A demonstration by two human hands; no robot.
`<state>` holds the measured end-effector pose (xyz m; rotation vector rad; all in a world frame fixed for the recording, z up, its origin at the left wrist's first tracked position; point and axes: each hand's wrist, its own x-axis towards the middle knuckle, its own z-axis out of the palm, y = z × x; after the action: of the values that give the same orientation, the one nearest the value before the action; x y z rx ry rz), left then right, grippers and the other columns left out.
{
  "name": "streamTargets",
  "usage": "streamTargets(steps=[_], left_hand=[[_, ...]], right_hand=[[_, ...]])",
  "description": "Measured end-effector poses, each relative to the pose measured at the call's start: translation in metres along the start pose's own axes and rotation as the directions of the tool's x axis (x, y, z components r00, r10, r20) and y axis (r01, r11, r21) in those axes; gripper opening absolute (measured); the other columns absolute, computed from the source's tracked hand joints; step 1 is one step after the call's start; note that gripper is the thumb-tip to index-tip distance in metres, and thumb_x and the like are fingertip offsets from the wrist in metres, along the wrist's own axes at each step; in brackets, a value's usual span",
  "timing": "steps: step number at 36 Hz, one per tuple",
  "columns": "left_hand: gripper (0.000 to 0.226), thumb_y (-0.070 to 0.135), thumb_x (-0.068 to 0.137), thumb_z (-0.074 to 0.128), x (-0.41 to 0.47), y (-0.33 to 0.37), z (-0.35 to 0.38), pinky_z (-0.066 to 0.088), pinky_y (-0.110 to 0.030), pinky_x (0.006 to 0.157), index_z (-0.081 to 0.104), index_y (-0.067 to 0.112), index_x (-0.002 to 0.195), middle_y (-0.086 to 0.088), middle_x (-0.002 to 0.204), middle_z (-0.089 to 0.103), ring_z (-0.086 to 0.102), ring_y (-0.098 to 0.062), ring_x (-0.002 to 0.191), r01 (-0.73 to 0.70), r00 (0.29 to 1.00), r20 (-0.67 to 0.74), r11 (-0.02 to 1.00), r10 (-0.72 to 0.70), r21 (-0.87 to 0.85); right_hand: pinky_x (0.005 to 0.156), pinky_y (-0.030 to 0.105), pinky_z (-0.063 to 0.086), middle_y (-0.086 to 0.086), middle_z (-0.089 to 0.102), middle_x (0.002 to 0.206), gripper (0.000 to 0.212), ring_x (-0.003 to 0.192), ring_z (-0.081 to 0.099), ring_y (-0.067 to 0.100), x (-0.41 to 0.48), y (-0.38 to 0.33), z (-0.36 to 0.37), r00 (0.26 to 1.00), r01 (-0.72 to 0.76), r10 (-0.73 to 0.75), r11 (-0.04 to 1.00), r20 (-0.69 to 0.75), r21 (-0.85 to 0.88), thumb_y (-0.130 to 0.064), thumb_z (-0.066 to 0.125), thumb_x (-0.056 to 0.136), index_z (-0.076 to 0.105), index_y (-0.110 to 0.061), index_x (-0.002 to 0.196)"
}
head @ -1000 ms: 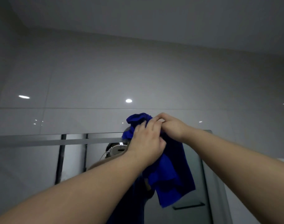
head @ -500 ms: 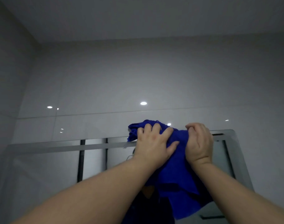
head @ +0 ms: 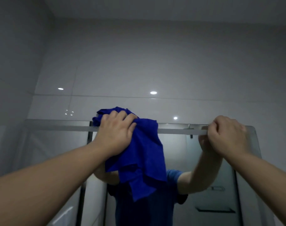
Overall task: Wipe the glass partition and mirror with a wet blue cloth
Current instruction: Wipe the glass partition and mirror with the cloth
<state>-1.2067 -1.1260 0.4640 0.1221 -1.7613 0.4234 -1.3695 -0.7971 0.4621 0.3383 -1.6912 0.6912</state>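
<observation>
Grey tiled wall (head: pixel 155 62), left hand (head: pixel 116 129) pressing blue cloth (head: pixel 143 157) against mirror (head: pixel 179 152), right hand (head: pixel 227 136) fisted, empty

Dim room, glossy grey wall tiles (head: pixel 155 62) reflecting ceiling lights (head: pixel 153 92).

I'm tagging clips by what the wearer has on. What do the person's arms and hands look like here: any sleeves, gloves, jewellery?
Both forearms are bare, with no sleeves reaching them. The left hand and right hand wear no gloves, rings or watch that show. The mirror reflection shows a short blue sleeve on a dark top.
</observation>
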Motion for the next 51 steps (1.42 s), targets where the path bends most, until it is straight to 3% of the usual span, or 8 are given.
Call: streamTargets(steps=[3, 7, 11, 16, 19, 28, 37, 51], left_hand=[[0.04, 0.047, 0.106, 0.032, -0.011, -0.046, -0.009, 0.043, -0.046, 0.086, 0.061, 0.028, 0.125, 0.002, 0.11, 0.064, 0.058, -0.026, 0.097, 0.04, 0.999, 0.022, 0.999, -0.04, 0.01], [0.041, 0.046, 0.104, 0.029, -0.023, -0.088, -0.022, 0.043, -0.046, 0.089, 0.06, 0.026, 0.122, 0.004, 0.107, 0.06, 0.055, -0.023, 0.096, 0.082, 0.994, 0.076, 0.997, -0.082, -0.004], [0.044, 0.049, 0.101, 0.027, -0.017, -0.067, -0.023, 0.042, -0.047, 0.094, 0.06, 0.025, 0.117, 0.001, 0.107, 0.063, 0.055, -0.024, 0.099, 0.202, 0.977, 0.067, 0.979, -0.202, 0.008], [0.083, 0.085, 0.095, 0.011, -0.013, -0.049, -0.029, 0.043, -0.054, 0.104, 0.06, 0.024, 0.122, -0.007, 0.118, 0.065, 0.056, -0.033, 0.112, 0.291, 0.947, 0.123, 0.955, -0.295, 0.048], [0.094, 0.097, 0.084, 0.015, -0.013, -0.049, -0.032, 0.042, -0.054, 0.105, 0.057, 0.024, 0.126, -0.007, 0.122, 0.062, 0.055, -0.033, 0.114, 0.264, 0.947, 0.163, 0.96, -0.275, 0.088], [0.071, 0.092, 0.088, 0.03, -0.017, -0.084, -0.017, 0.042, -0.047, 0.094, 0.061, 0.036, 0.116, 0.007, 0.113, 0.064, 0.056, -0.023, 0.105, 0.095, 0.993, 0.065, 0.994, -0.098, 0.045], [0.067, 0.09, 0.089, 0.038, -0.017, -0.094, -0.02, 0.048, -0.05, 0.093, 0.064, 0.034, 0.115, 0.007, 0.111, 0.068, 0.061, -0.024, 0.104, 0.073, 0.997, 0.036, 0.997, -0.072, -0.009], [0.057, 0.078, 0.095, 0.041, -0.058, -0.234, -0.051, 0.05, -0.05, 0.095, 0.067, 0.028, 0.101, 0.003, 0.101, 0.07, 0.064, -0.026, 0.1, 0.289, 0.957, 0.042, 0.956, -0.287, -0.048]], right_hand=[[0.09, 0.05, 0.048, 0.009, 0.062, 0.082, 0.024, 0.084, 0.058, 0.034, -0.004, -0.006, -0.002, 1.0, -0.029, 0.029, 0.999, 0.011, -0.031, -0.031, 0.047, 0.098, 0.059, -0.016, 0.084], [0.086, 0.05, 0.051, 0.018, 0.065, 0.085, 0.038, 0.085, 0.059, 0.039, 0.0, -0.03, -0.007, 0.993, -0.117, 0.117, 0.992, -0.007, -0.041, -0.037, 0.035, 0.089, 0.063, -0.011, 0.083], [0.085, 0.048, 0.048, 0.01, 0.062, 0.083, 0.029, 0.081, 0.056, 0.034, -0.028, -0.089, 0.009, 0.998, 0.067, -0.068, 0.997, 0.009, 0.04, -0.032, 0.037, 0.086, 0.061, -0.016, 0.085], [0.093, 0.045, 0.04, -0.003, 0.052, 0.086, 0.02, 0.086, 0.048, 0.021, -0.056, -0.173, 0.034, 0.983, 0.166, -0.176, 0.975, 0.058, 0.147, -0.032, 0.04, 0.094, 0.057, -0.022, 0.091], [0.093, 0.042, 0.041, -0.005, 0.051, 0.084, 0.017, 0.083, 0.047, 0.018, -0.061, -0.199, 0.051, 0.987, 0.16, -0.162, 0.98, 0.01, 0.114, -0.036, 0.045, 0.097, 0.054, -0.025, 0.087], [0.092, 0.043, 0.043, -0.005, 0.051, 0.077, 0.032, 0.08, 0.046, 0.02, -0.063, -0.2, 0.059, 0.992, 0.124, -0.119, 0.986, -0.048, 0.112, -0.036, 0.04, 0.105, 0.056, -0.023, 0.08], [0.095, 0.045, 0.042, -0.002, 0.055, 0.081, 0.035, 0.083, 0.05, 0.023, -0.063, -0.202, 0.059, 0.988, 0.137, -0.129, 0.984, -0.081, 0.11, -0.042, 0.042, 0.105, 0.062, -0.02, 0.086], [0.094, 0.047, 0.043, 0.001, 0.054, 0.078, 0.032, 0.08, 0.05, 0.026, -0.063, -0.202, 0.058, 0.989, 0.13, -0.122, 0.988, -0.084, 0.089, -0.038, 0.048, 0.104, 0.063, -0.017, 0.085]])
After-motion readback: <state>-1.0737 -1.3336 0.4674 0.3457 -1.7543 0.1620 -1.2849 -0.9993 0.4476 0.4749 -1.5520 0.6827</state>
